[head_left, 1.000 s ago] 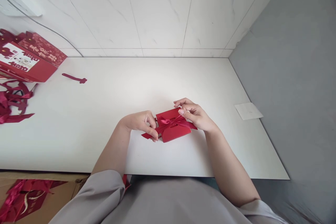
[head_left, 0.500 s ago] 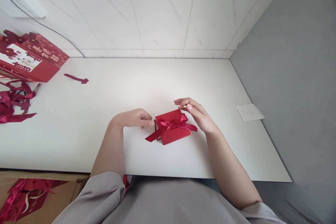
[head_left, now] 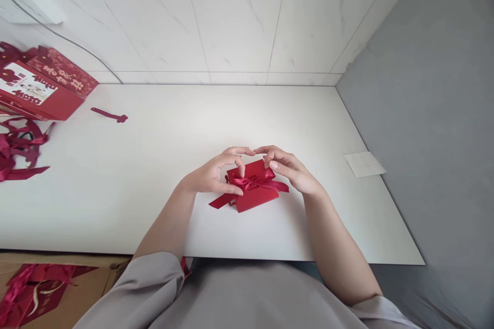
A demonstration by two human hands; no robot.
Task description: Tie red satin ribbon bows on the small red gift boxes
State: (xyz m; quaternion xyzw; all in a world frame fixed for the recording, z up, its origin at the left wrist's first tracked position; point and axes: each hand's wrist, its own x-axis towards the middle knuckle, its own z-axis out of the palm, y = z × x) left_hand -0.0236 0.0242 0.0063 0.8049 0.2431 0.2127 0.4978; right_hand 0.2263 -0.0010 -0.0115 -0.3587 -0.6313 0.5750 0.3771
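Note:
A small red gift box (head_left: pixel 258 200) lies on the white table, tied with a dark red satin ribbon bow (head_left: pixel 252 183). My left hand (head_left: pixel 218 174) is at the box's left side, thumb and forefinger apart on either side of the bow's left loop. My right hand (head_left: pixel 291 168) is over the upper right corner, its thumb and forefinger pinched at the bow's right loop. The other fingers of both hands arch above the box, their tips nearly meeting. One ribbon tail sticks out to the left, the other to the right.
Red printed boxes (head_left: pixel 57 87) and a heap of red ribbons (head_left: pixel 23 146) are on the left. A dark red strip (head_left: pixel 110 114) lies near them. A white paper (head_left: pixel 365 164) sits at the right edge. Below left, a cardboard box (head_left: pixel 88 288) holds red bags.
My left hand has moved right, from beside the box onto the bow's left loop, and its fingers have spread. My right hand's thumb has come down to the right loop.

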